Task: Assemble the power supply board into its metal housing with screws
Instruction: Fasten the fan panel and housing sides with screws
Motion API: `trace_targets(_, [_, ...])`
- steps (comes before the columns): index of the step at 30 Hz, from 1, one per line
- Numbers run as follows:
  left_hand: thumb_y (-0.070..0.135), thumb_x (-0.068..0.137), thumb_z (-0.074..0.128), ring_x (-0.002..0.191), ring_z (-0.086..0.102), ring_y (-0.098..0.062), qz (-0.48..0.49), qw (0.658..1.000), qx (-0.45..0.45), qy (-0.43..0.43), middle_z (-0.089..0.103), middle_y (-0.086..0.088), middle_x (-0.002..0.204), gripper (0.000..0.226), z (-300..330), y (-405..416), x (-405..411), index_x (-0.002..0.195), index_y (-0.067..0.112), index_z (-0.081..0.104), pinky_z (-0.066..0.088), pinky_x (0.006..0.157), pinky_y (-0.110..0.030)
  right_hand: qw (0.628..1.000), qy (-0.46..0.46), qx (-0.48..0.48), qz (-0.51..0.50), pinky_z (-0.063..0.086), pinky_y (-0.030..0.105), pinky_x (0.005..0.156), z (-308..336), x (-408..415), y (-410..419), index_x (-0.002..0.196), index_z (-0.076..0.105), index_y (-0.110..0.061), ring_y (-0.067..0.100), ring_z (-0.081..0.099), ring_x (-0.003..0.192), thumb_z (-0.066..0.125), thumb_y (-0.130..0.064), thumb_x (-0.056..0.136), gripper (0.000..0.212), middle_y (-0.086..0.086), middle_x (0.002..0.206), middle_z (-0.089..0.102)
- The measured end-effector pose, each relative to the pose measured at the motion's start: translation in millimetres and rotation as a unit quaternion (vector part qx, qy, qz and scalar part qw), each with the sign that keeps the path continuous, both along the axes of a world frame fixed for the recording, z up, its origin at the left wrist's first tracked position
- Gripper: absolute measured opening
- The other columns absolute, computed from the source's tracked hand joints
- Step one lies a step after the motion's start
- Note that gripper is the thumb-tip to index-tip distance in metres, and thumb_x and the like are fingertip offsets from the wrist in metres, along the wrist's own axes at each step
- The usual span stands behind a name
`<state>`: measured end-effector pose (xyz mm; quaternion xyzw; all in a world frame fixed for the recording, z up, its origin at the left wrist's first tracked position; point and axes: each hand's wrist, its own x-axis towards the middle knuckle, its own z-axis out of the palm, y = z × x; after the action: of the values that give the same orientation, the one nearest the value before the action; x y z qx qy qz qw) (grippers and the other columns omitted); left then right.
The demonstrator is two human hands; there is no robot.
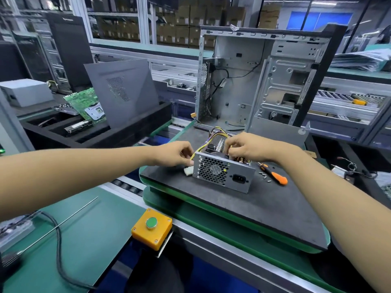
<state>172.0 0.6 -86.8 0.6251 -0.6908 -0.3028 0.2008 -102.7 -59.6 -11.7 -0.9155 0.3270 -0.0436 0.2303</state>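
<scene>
A: Grey metal housing (224, 173) sits approx. mid of the dark desk (264, 210), fan grille and power socket on the face toward the camera. Top is open; yellow and black wires (215, 135) loop out the far side.

B: Hands?

A: Left hand (175, 154) is at the housing's left top corner, fingers curled, pinching something small next to the yellow wires. Can't tell exactly what. Right hand (247, 148) is over the open top, fingers bent down into the housing interior, gripping there; board itself is mostly hidden under it.

B: White thing at the left side?

A: White connector (188, 171), lying on the desk touching the housing's left bottom edge, just under the left hand.

B: Tools?

A: Orange-handled screwdriver (275, 174) lies flat toward the desk's right edge, near the housing but apart from it. A few small screws (265, 176) scattered on the desk between housing and screwdriver.

B: Rest of the desk?

A: Open PC case (264, 81) stands upright at the far edge, behind the housing. Off the desk, near-left corner: yellow box w/ green button (151, 228). Further left, a grey side panel (124, 92) leans in a black tray next to a green circuit board (84, 102).
</scene>
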Motion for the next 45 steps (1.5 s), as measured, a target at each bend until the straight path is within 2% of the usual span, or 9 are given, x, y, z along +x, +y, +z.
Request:
trace_targets(5, [0.006,0.092,0.075,0.062,0.064,-0.002,0.007,0.999,-0.038,0.012,0.062,-0.002,0.087,0.021,31.0,-13.5,20.7,0.1,0.02,0.062,0.053,0.059,-0.022,1.0,0.007,-0.025,0.012,0.037,0.033,0.058,-2.3,-1.1,-0.1,0.06,0.06,-0.025,0.01,0.042,0.057,0.054,-0.009,0.093,0.038,-0.001,0.065,0.062])
trace_targets(13, [0.021,0.099,0.063,0.104,0.057,-0.026,-0.039,0.899,-0.217,-0.379,0.055,-0.003,0.115,0.016,13.7,-18.3,11.5,0.113,0.021,0.057,0.046,0.083,-0.041,1.0,-0.019,-0.004,0.002,0.046,0.041,0.071,-4.5,-4.6,-2.6,0.066,0.067,-0.018,0.021,0.05,0.072,0.053,-0.014,0.096,0.034,0.02,0.088,0.068])
trace_targets(16, [0.036,0.106,0.052,0.108,0.038,-0.023,-0.028,0.937,-0.274,-0.216,0.044,-0.004,0.117,0.029,26.5,-13.3,-3.5,0.13,0.02,0.059,0.035,0.098,-0.039,1.0,-0.026,-0.004,-0.012,0.045,0.033,0.073,-7.4,-9.1,-6.1,0.068,0.071,-0.022,0.012,0.055,0.072,0.054,-0.013,0.099,0.037,-0.001,0.079,0.073])
trace_targets(20, [0.032,0.107,0.052,0.107,0.053,-0.015,-0.161,0.96,-0.229,-0.014,0.057,-0.003,0.115,0.026,63.1,-6.4,-38.8,0.125,0.017,0.061,0.042,0.095,-0.022,0.999,-0.036,0.009,-0.004,0.044,0.024,0.07,-8.9,-11.7,-7.9,0.074,0.072,-0.016,0.005,0.055,0.068,0.053,-0.007,0.096,0.03,-0.012,0.072,0.069])
trace_targets(24, [0.029,0.106,0.056,0.1,0.062,-0.011,-0.268,0.957,-0.021,-0.11,0.068,-0.009,0.116,0.026,81.8,-14.3,-55.3,0.128,0.017,0.065,0.049,0.093,-0.028,0.99,-0.111,0.082,-0.012,0.046,0.021,0.069,-9.4,-15.0,-6.6,0.086,0.069,-0.005,0.007,0.059,0.071,0.058,-0.01,0.082,0.013,-0.006,0.073,0.065])
trace_targets(27, [0.025,0.106,0.055,0.094,0.059,-0.015,-0.25,0.966,0.034,-0.052,0.067,-0.017,0.108,0.027,81.9,-21.3,-52.9,0.13,0.017,0.065,0.049,0.089,-0.029,0.982,-0.129,0.139,-0.017,0.037,0.023,0.056,-10.9,-22.4,-7.3,0.092,0.061,-0.007,0.011,0.049,0.06,0.053,-0.013,0.073,0.022,-0.002,0.064,0.053])
trace_targets(33, [0.016,0.106,0.055,0.081,0.056,-0.008,-0.249,0.968,0.02,-0.031,0.065,0.01,0.086,0.021,78.9,-24.5,-47.1,0.124,0.017,0.065,0.046,0.075,-0.02,0.976,-0.137,0.167,-0.019,0.027,0.026,0.05,-12.2,-29.9,-14.1,0.088,0.052,-0.01,0.011,0.038,0.053,0.046,-0.002,0.071,0.02,-0.008,0.056,0.044])
trace_targets(41, [0.009,0.107,0.051,0.09,0.046,-0.025,-0.265,0.963,0.052,-0.022,0.055,-0.036,0.103,0.018,80.6,-19.9,-48.4,0.121,0.014,0.06,0.038,0.081,-0.04,0.974,-0.136,0.183,-0.015,0.028,0.018,0.048,-19.9,-22.6,-26.5,0.078,0.047,-0.004,0.01,0.048,0.053,0.043,0.016,0.091,0.025,-0.005,0.059,0.041])
trace_targets(45, [0.007,0.106,0.053,0.09,0.048,-0.026,-0.26,0.964,0.044,-0.021,0.057,-0.032,0.102,0.017,76.3,-17.7,-48.7,0.12,0.01,0.06,0.039,0.081,-0.042,0.974,-0.124,0.192,-0.002,0.03,0.017,0.047,-18.8,-20.1,-28.1,0.077,0.05,-0.005,0.01,0.052,0.055,0.048,0.012,0.086,0.019,-0.004,0.06,0.046])
